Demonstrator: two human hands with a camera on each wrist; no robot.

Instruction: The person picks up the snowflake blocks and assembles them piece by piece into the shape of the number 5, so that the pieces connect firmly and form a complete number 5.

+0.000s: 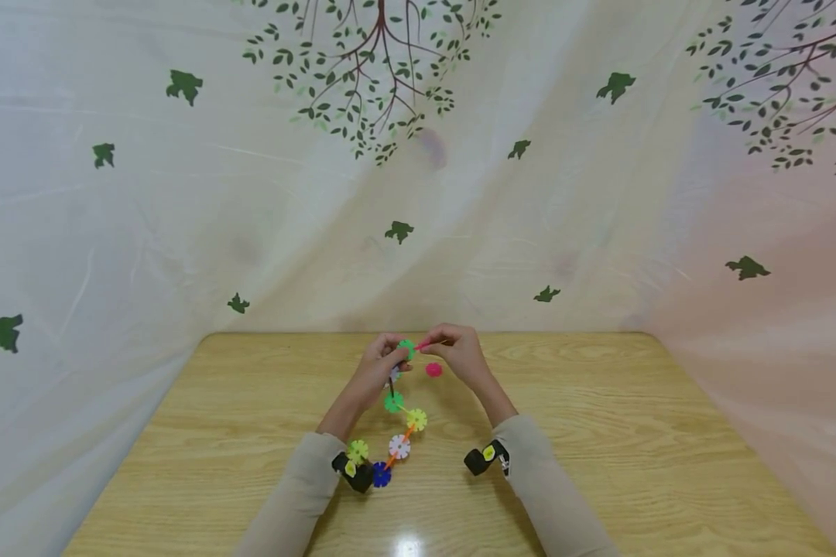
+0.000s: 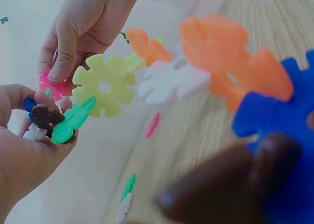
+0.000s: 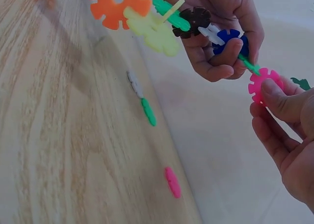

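My left hand (image 1: 372, 371) grips the far end of a chain of notched, flower-shaped plastic discs, around a blue disc (image 3: 228, 41) and a green disc (image 3: 249, 65). Between the thumb and fingers of my right hand (image 1: 461, 357) is a pink disc (image 3: 264, 82), pinched with its edge against that green disc; how deep the notches sit cannot be told. From the left hand the chain runs back towards me through a brown disc (image 3: 195, 21), a yellow disc (image 1: 416, 420), a white disc (image 1: 399, 446) and a dark blue disc (image 1: 382, 474), with orange ones between.
On the wooden table (image 1: 599, 464) a loose pink disc (image 1: 433, 370) lies below the right hand. A green disc (image 3: 148, 112) and a white disc (image 3: 134, 84) lie end to end near the far edge. Behind hangs a pale leaf-patterned cloth (image 1: 460, 255).
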